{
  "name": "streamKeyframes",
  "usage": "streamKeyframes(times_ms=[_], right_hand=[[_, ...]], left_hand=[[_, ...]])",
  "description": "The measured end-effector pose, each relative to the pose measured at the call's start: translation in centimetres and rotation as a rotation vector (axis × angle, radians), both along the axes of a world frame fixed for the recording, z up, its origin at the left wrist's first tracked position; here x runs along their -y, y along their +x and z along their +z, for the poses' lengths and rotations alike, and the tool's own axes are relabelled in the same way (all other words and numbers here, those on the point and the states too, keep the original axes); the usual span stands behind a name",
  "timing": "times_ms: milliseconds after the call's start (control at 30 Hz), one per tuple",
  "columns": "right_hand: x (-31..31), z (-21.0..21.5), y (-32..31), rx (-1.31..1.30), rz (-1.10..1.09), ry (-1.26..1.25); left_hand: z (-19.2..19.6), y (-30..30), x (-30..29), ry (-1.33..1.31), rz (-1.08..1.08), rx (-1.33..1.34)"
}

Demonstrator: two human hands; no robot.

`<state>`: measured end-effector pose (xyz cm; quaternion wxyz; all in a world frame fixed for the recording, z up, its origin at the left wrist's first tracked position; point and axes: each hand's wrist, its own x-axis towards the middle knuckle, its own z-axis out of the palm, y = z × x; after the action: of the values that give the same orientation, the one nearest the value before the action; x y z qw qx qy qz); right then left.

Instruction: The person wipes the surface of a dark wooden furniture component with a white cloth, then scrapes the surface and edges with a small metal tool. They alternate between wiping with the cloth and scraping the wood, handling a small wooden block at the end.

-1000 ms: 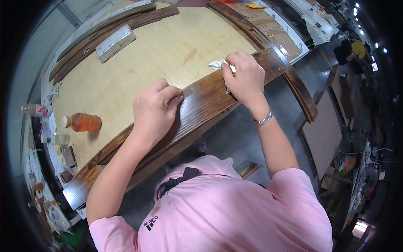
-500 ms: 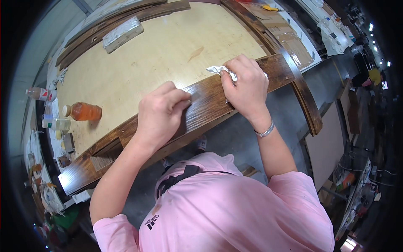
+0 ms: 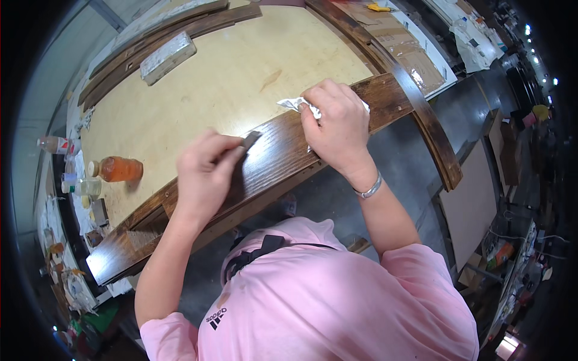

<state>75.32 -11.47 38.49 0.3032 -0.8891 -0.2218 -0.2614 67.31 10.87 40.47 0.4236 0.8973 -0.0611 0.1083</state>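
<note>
A dark brown wooden board (image 3: 280,150) with a glossy grain lies slantwise across the near side of the table. My left hand (image 3: 206,171) is closed on a small dark grey flat piece (image 3: 251,140), pinched between thumb and fingers above the board's far edge. Whether it touches the wood I cannot tell. Farther right, my right hand (image 3: 339,123) is closed around a crumpled white cloth or tissue (image 3: 293,104) and rests on the board. Most of the cloth is hidden under the fingers.
Bottles, one with orange liquid (image 3: 120,169), stand at the left. A pale wrapped block (image 3: 168,57) lies by dark wooden strips (image 3: 114,72) at the back. Curved dark boards (image 3: 430,123) and cardboard (image 3: 415,60) are at the right.
My left hand has moved left and lifted, so the grey piece shows more clearly. My right hand with the white cloth appears slightly farther left, as the whole view shifts a little.
</note>
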Motion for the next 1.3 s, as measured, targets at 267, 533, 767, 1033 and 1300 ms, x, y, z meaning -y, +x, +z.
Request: streamKeyframes(times_ms=[267, 533, 767, 1033, 1300], right_hand=[[-6.3, 0.2, -5.1, 0.063, 0.546, -0.060], [14.0, 0.6, 8.7, -0.243, -0.307, -0.233], [14.3, -1.0, 7.3, -0.208, -0.407, -0.002], [14.4, -1.7, 7.7, -0.276, -0.418, 0.097], [14.1, -2.8, 8.5, -0.187, -0.226, 0.174]], left_hand=[[-2.1, -0.5, -3.2, -0.665, 0.348, -0.040], [-2.0, -0.6, -2.9, -0.484, 0.253, -0.076], [0.5, 2.2, 4.1, 0.184, -0.169, 0.280], [-1.2, 9.1, 8.6, 0.556, -0.343, 0.583], [-1.3, 6.1, 6.4, 0.445, -0.344, 0.644]])
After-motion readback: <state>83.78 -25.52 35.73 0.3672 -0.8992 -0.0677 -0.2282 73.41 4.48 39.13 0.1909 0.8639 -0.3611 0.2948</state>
